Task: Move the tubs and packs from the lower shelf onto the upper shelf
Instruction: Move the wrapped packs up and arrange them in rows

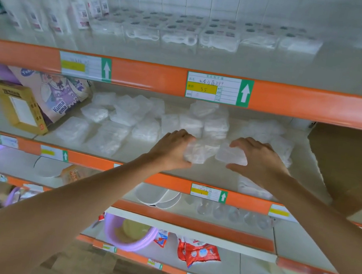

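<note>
Both hands reach into the lower shelf [204, 175], which holds several clear packs and tubs [116, 124] of white items. My left hand [173, 147] grips a clear pack [199, 151] from its left side. My right hand [259, 158] curls round a clear plastic tub [231, 156], fingers over its top and thumb below. Pack and tub sit side by side near the shelf's front. The upper shelf [187, 58] above the orange rail carries a row of clear tubs [181, 33] at the back, with bare surface in front.
Clear bottles [60, 11] stand at the upper shelf's left. A yellow box [20, 105] and a purple printed pack [62, 93] lie at the lower shelf's left. A brown carton [350, 162] fills its right end. Orange rails [137, 76] edge every shelf.
</note>
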